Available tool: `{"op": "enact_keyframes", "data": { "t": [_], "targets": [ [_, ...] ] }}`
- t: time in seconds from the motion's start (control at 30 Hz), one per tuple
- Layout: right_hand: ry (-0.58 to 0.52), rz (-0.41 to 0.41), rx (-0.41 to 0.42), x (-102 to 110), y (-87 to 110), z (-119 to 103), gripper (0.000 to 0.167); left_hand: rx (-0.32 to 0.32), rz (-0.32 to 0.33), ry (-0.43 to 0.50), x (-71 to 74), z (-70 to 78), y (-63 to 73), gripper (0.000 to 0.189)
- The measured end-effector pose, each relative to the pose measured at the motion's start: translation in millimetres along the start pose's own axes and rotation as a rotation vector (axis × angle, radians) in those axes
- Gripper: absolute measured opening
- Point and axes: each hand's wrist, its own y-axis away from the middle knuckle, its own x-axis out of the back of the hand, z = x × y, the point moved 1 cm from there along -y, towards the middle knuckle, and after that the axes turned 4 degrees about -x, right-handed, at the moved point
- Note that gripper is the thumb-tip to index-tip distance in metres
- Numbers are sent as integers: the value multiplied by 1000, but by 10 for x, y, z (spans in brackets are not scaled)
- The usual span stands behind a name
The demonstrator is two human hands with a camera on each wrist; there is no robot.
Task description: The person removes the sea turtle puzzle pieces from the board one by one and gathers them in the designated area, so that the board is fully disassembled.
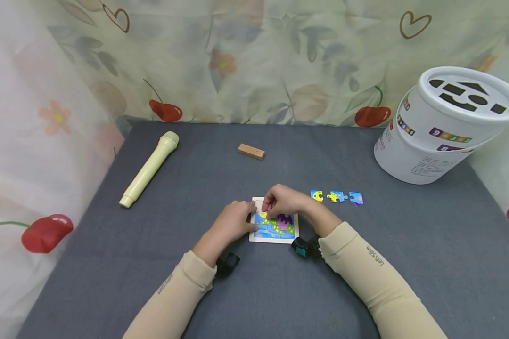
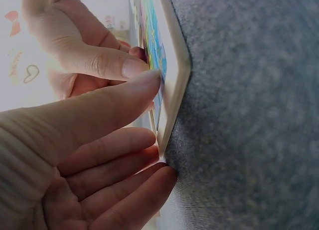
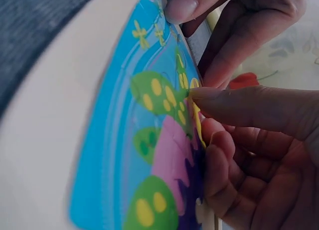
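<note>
A jigsaw puzzle in a pale frame point(image 1: 273, 241) lies flat on the table, its lower part filled with a blue, green, pink and purple picture. My left hand point(image 1: 234, 220) is at the frame's left side. In the left wrist view its thumb point(image 2: 134, 93) rests at the board's edge, and its other fingertips touch the rim near a corner. My right hand point(image 1: 286, 201) pinches a yellow-edged puzzle piece point(image 3: 198, 122) between thumb and fingers over the picture; the fingers hide most of it. Several loose puzzle pieces point(image 1: 337, 196) lie in a row right of the board.
A cream microphone-shaped tube point(image 1: 149, 169) lies at the left. Toward the back sits a small wooden block point(image 1: 251, 151). A large white bucket point(image 1: 424, 155) with shaped holes in its lid point(image 1: 441, 82) stands at the back right. Patterned curtain point(image 1: 254, 61) borders the grey table point(image 1: 186, 188).
</note>
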Motion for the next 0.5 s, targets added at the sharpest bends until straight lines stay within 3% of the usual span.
{"op": "enact_keyframes", "data": {
  "t": [0.23,0.5],
  "targets": [
    [-22,-19,22,-7,13,13,13,2,-6,1,-2,-3,5,51],
    [4,-48,-7,7,8,-17,13,10,-1,10,-12,2,10,50]
  ]
}}
